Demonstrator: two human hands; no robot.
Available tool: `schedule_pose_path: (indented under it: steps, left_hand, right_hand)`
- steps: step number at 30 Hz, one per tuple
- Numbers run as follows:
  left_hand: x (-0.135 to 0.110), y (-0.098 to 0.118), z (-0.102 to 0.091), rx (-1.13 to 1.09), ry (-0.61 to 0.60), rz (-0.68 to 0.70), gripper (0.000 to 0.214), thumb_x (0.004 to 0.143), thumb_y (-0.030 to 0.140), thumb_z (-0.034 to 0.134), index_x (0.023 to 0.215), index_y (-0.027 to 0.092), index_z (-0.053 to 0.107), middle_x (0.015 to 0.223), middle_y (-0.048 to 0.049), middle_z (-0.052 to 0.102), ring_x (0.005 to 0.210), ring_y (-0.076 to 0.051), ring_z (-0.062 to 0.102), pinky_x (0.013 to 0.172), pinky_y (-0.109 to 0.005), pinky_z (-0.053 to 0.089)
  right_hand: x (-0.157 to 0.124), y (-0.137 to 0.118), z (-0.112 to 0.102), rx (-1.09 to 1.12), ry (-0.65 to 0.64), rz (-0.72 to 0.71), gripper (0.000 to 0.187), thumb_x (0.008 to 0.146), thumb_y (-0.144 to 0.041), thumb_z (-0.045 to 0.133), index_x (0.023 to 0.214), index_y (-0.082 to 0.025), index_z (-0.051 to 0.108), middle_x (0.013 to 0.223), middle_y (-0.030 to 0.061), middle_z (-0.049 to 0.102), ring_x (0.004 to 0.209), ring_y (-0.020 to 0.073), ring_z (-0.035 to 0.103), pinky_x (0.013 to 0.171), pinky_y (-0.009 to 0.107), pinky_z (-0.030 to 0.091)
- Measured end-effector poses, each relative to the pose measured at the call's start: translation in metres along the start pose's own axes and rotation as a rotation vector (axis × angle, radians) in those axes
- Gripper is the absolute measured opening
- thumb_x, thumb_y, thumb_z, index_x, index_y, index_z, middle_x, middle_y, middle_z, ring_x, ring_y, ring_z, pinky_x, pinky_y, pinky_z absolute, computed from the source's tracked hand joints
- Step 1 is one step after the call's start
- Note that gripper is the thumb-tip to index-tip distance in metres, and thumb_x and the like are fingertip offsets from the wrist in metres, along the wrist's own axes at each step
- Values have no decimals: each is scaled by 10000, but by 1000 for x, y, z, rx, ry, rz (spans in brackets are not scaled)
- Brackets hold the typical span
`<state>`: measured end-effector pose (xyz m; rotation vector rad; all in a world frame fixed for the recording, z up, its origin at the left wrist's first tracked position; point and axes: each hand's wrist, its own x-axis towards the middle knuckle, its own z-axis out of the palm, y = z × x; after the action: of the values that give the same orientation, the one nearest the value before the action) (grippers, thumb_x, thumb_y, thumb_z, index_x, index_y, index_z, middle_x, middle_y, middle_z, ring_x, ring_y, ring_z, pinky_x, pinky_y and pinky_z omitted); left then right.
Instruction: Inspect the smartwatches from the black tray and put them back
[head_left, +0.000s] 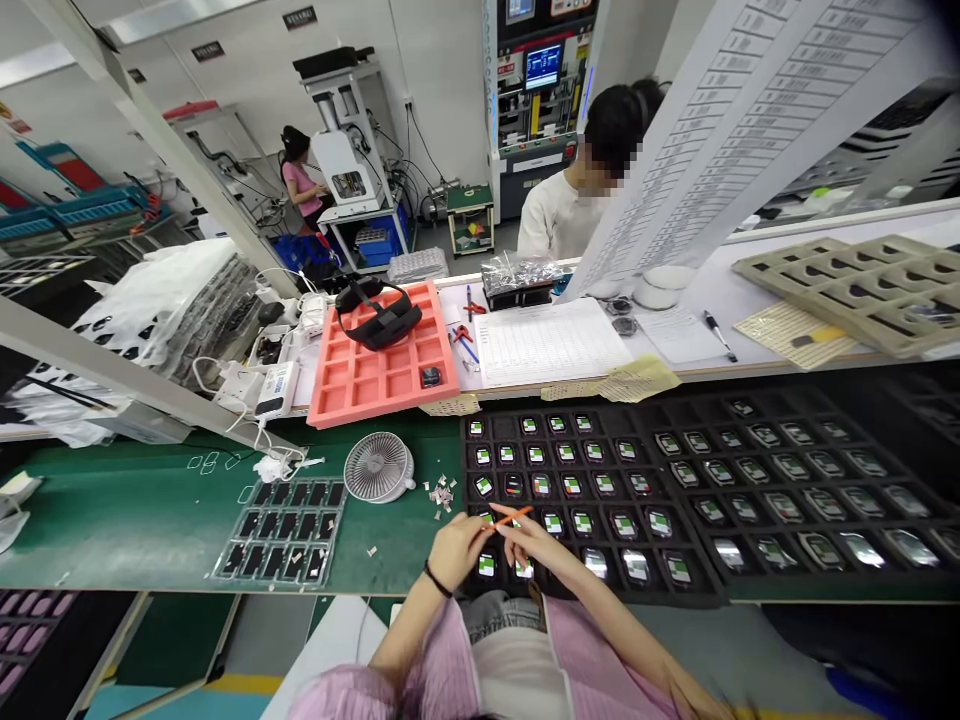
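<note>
Nearest, our right hand [534, 540] pinches a thin orange stick [513, 517]; our left hand [452, 550] curls beside it, its grip unclear. A slip could, we judge, scratch the small green-tabbed square parts [571, 486] in the black compartmented plastic tray [600, 592].

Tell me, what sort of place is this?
Most likely an electronics assembly line: black trays of small screened modules on a green bench, an industrial machine with a monitor behind, and the right hand holding an orange stick over them.
</note>
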<state>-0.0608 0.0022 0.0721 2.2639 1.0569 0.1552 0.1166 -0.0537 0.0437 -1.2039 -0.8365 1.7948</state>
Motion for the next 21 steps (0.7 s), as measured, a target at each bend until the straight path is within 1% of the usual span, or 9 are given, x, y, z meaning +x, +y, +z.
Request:
schedule_pose_path:
  steps: [3, 4, 6, 9, 11, 12, 14, 17, 21]
  left_hand:
    - [27, 25, 0, -58, -33, 217, 247, 942, 332, 439, 888, 227, 656, 844, -57, 681, 837, -193, 603, 812, -297, 475]
    - [36, 27, 0, -55, -38, 254, 246, 946, 334, 435, 899, 224, 650, 868, -55, 678, 848, -189, 600, 828, -298, 476]
    - [57, 22, -3, -32, 1, 264, 256, 965, 313, 389, 966, 217, 626, 975, -58, 663, 937, -185, 590, 887, -306, 468]
    - [95, 0, -11, 84, 70, 62, 281, 970, 204, 325, 1097, 203, 576, 1130, -68, 603, 1085, -178, 541, 980, -329, 436]
    - [123, -17, -17, 188, 46, -93, 290, 932, 141, 366, 1150, 190, 552, 1200, -83, 566, 1131, -194, 514, 1003, -355, 428]
    - [137, -24, -20, 222, 33, -137, 312, 910, 118, 386, 1176, 180, 537, 1240, -99, 543, 1153, -209, 500, 1004, -371, 430]
    - [163, -35, -25, 262, 10, -188, 379, 869, 80, 412, 1229, 162, 501, 1304, -134, 498, 1199, -242, 470, 996, -403, 439]
    - [193, -44, -30, 312, -51, -251, 475, 814, 57, 461, 1278, 157, 456, 1353, -160, 464, 1262, -274, 429, 991, -428, 445]
    - [217, -48, -31, 342, -153, -278, 567, 724, 88, 597, 1267, 181, 458, 1393, -152, 453, 1329, -285, 384, 1021, -417, 425]
  right_hand:
    - [9, -7, -3, -15, -11, 7, 662, 796, -701, 434, 1010, -119, 665, 384, -29, 542, 290, 83, 377, 369, 199, 259]
    - [11, -12, -7, -15, -3, 18, 694, 804, -722, 389, 974, -113, 674, 380, -14, 547, 283, 93, 394, 365, 206, 278]
    - [17, -24, -20, -8, 65, -1, 718, 820, -731, 341, 1015, -119, 663, 415, 10, 585, 309, 130, 484, 386, 233, 368]
    - [32, -46, -51, -103, 352, -198, 667, 839, -706, 329, 1098, -168, 625, 589, 45, 677, 507, 198, 651, 524, 316, 508]
    - [48, -58, -72, -285, 558, -354, 565, 852, -658, 358, 1016, -193, 633, 776, 78, 713, 718, 225, 696, 667, 358, 536]
    - [58, -63, -82, -347, 615, -390, 491, 857, -618, 391, 955, -201, 631, 835, 84, 709, 796, 235, 690, 731, 373, 527]
    - [78, -68, -97, -426, 684, -401, 326, 856, -510, 464, 831, -211, 592, 848, 84, 687, 857, 252, 666, 793, 391, 498]
    - [107, -70, -112, -500, 764, -345, 133, 800, -316, 568, 737, -219, 504, 805, 91, 640, 863, 276, 630, 787, 393, 465]
    - [134, -68, -124, -559, 811, -246, 124, 747, -146, 589, 752, -207, 481, 815, 118, 620, 866, 276, 608, 767, 361, 443]
